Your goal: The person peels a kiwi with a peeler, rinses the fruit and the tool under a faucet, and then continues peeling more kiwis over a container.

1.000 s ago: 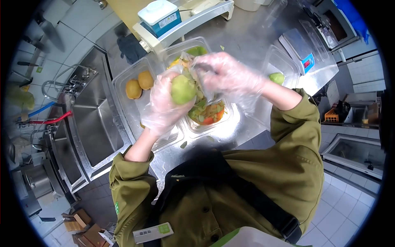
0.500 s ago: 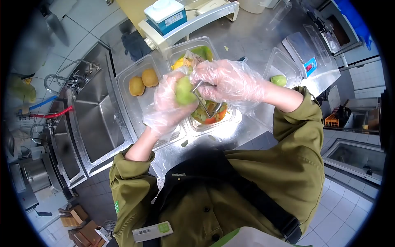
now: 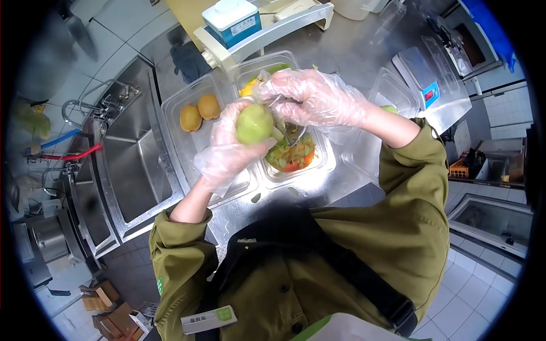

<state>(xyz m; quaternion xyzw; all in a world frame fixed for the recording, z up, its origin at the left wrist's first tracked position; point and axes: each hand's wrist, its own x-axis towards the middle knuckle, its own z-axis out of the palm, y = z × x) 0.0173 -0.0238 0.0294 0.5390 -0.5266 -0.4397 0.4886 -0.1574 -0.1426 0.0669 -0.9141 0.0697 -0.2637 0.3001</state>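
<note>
Since half a second ago, the gloved right hand (image 3: 315, 99) has been shifting up and away, so that the silver metal tool (image 3: 294, 142) with a thin, bent frame, seemingly a peeler, is now hanging apart from the pale green, smooth, round fruit (image 3: 255, 124) instead of reaching across it. The right hand is curling its fingers around the tool, whose handle it is hiding. The left hand (image 3: 227, 148), also wearing a loose clear plastic glove, is gripping the green fruit from behind and below, holding it raised near a clear plastic rectangular tub (image 3: 328, 165). Green and orange-red peelings (image 3: 287, 156) are filling that tub. To the left, two brown-yellow oval fruits (image 3: 190, 117) are lying in a clear plastic tray (image 3: 196, 150). A second green fruit (image 3: 389, 108) is showing only partly past the right wrist.

As a judgement, the bare, probably wet fruit is risking a slip through the slick glove and a drop into the peelings. The baggy plastic is risking a snag on the blade, and a stroke overshooting the fruit could be nicking the left fingers.
</note>
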